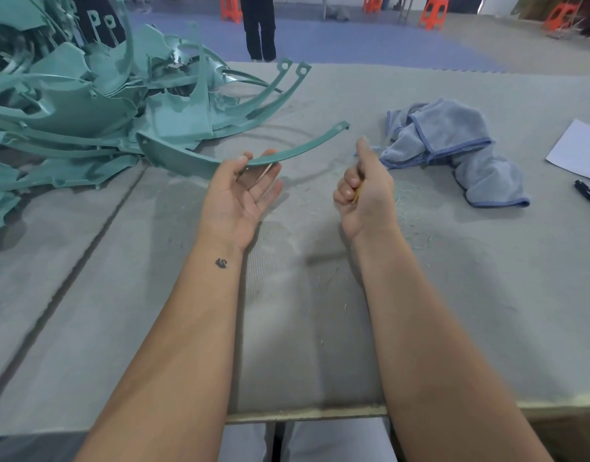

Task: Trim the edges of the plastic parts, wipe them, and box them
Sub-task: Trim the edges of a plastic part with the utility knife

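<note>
Between the thumb and the fingers of the left hand [242,191], which is turned palm up with the fingers only loosely bent, lies a long curved strip of teal plastic [253,155]; the thumb presses on top of it and the fingertips support it from below. The strip is held a little above the table, its far end with a small hole pointing to the right, its wider end reaching back toward the pile. The right hand [363,191] is closed into a fist around a small yellowish tool [355,194], of which only a small part shows between the fingers, so I cannot tell what kind of tool it is; the thumb stands up. Just beyond this hand lies a crumpled grey-blue cloth with a darker blue border [453,148]. On the left is a big heap of teal plastic parts [87,105], some flat, some long and curved. All rests on a grey felt-covered table [303,311], where thin teal shavings [410,208] are scattered near the right hand. At the right edge there are a white sheet of paper [578,146] and a black pen [588,195]
</note>
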`<state>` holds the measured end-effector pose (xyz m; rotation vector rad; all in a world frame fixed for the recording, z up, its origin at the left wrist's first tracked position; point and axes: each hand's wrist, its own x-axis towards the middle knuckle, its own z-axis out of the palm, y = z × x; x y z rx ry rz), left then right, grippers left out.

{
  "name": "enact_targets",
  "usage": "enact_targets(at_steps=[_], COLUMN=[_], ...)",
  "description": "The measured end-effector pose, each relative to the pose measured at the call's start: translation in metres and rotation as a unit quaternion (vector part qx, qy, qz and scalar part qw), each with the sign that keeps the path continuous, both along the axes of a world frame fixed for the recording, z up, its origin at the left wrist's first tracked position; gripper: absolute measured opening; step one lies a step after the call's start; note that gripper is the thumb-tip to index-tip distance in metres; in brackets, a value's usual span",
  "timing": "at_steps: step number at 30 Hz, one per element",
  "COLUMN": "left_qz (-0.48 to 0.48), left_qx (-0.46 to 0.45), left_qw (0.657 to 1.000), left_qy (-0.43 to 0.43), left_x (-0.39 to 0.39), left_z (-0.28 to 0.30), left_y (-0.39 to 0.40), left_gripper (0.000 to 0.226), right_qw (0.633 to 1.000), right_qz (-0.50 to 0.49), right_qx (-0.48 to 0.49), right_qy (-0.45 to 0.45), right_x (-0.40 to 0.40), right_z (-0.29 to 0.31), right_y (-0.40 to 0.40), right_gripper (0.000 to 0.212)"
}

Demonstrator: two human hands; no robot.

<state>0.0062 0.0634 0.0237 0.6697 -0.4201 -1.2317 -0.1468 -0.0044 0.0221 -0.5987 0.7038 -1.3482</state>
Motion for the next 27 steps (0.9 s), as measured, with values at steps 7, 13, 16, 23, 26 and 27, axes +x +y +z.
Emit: enact_targets(at_steps=[7, 13, 16, 23, 26, 27], left_qz=[0.024, 0.008, -0.047, 0.045, 0.157, 0.178], left_qx=[0.066, 0.076, 0.046, 0.092, 0.105, 0.102], left_qw=[0.995, 0.988, 0.986, 0.92, 0.871, 0.854], left_qy=[-0.065, -0.131, -0.156, -0.379, -0.453, -0.478], left_x=[-0.008, -0.011, -0.008, -0.014, -0.011, -0.007], left_z=[0.0, 0.0, 0.001, 0.014, 0.031, 0.038], left_y=[-0.003, -0.001, 0.002, 0.004, -0.003, -0.007], left_gripper=[0.026, 0.039, 0.043, 0.033, 0.027, 0.028], right_qw=[1.0, 0.997, 0.999, 0.98, 0.985, 0.987], right_qz=[-0.016, 0.012, 0.022, 0.059, 0.053, 0.052], right_qx=[-0.015, 0.017, 0.02, -0.069, -0.078, -0.081], right_qy=[0.008, -0.071, 0.03, 0.177, 0.147, 0.128], right_x=[0.0, -0.012, -0.004, 0.01, 0.006, 0.004], right_z=[-0.001, 0.0, 0.002, 0.0, 0.002, 0.002], right_y=[0.002, -0.003, -0.001, 0.008, 0.006, 0.006], right_gripper=[0.025, 0.032, 0.019, 0.009, 0.016, 0.019])
